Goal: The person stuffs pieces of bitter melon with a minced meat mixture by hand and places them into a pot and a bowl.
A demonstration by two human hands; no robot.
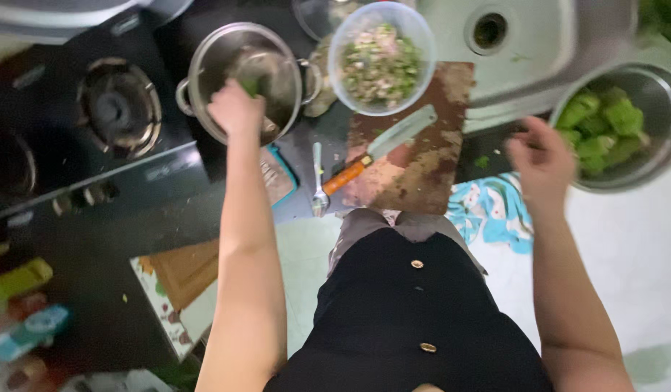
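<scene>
Left hand (236, 109) fingers pinched closed, arm outstretched; right hand (542, 161) loosely open.

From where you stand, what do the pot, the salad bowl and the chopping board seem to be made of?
The pot under the left hand looks like polished steel: silvery, with bright glints on the rim. The salad bowl seems to be clear glass or plastic, since its wall shows through; I cannot tell which. The chopping board looks like worn, stained wood: matt reddish brown with pale patches.

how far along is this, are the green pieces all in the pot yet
Not yet. Done: chopped mix fills the clear bowl, and the knife lies idle. In hand: left hand puts a green piece into the pot. Left: several pieces remain in the steel bowl by the right hand.
</scene>
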